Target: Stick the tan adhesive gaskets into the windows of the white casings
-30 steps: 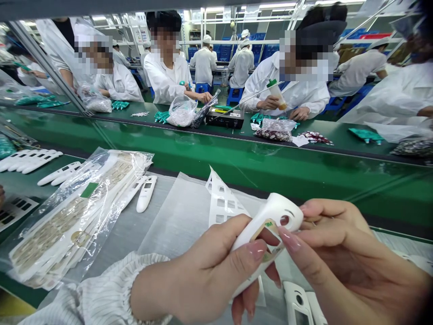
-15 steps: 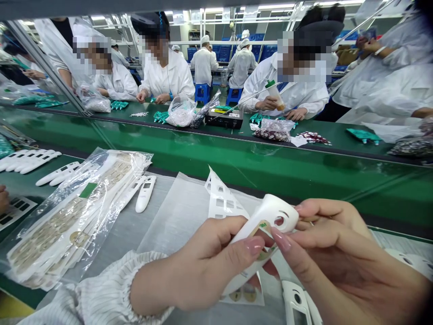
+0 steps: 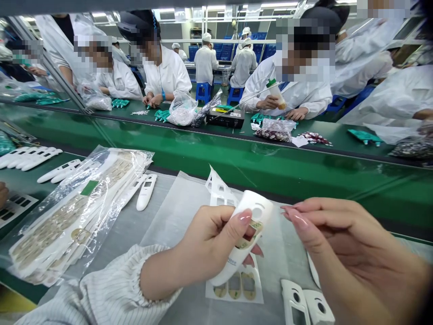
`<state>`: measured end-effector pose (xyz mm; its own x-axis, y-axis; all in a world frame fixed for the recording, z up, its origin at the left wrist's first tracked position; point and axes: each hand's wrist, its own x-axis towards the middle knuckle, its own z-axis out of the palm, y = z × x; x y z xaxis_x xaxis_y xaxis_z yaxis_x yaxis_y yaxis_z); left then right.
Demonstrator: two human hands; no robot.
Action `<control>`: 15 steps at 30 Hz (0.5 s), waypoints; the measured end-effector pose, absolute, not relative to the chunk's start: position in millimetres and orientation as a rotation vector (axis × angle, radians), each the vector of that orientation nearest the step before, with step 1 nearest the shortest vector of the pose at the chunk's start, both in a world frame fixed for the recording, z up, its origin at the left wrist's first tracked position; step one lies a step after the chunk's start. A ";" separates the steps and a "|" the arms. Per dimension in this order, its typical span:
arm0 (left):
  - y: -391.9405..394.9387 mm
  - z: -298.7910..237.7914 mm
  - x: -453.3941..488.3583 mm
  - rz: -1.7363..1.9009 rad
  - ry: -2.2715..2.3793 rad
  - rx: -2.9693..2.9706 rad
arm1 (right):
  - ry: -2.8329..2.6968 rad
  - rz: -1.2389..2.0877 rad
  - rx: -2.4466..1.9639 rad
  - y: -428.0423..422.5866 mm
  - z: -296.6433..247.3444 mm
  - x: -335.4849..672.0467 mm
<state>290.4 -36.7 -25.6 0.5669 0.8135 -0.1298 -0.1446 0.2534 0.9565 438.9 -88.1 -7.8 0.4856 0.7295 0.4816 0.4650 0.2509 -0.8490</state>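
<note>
My left hand [image 3: 206, 246] is wrapped round a white plastic thermometer housing [image 3: 233, 259], tilted with its rounded end up and to the right. A tan adhesive sticker [image 3: 244, 243] surrounds the window in the housing, partly covered by my thumb. To the right, my right hand [image 3: 341, 253] is apart from the housing, thumb and fingertips pinched together. Whatever sits in that pinch is too small to make out. Beneath the left hand lies a sheet of tan oval stickers [image 3: 234, 293]. Behind it stands a curled white sheet with square cutouts [image 3: 216, 185].
A clear bag of sticker sheets [image 3: 84, 210] lies at left. More white housings rest beside it [image 3: 146, 192], at far left [image 3: 40, 158], and near my right hand [image 3: 293, 300]. A green strip [image 3: 189, 153] separates this bench from co-workers opposite.
My right hand has drawn away from the housing to the right, its fingertips now closed together. The left hand has shifted slightly left and turned the housing more upright.
</note>
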 end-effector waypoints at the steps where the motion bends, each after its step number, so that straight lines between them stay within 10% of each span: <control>1: -36.9 -25.7 290.5 0.730 0.725 1.105 | -1.171 0.288 -1.381 -88.0 -7.3 440.9; 15: -32.1 -29.0 290.9 1.005 0.680 1.191 | -1.607 0.399 -1.269 -81.1 -18.3 438.5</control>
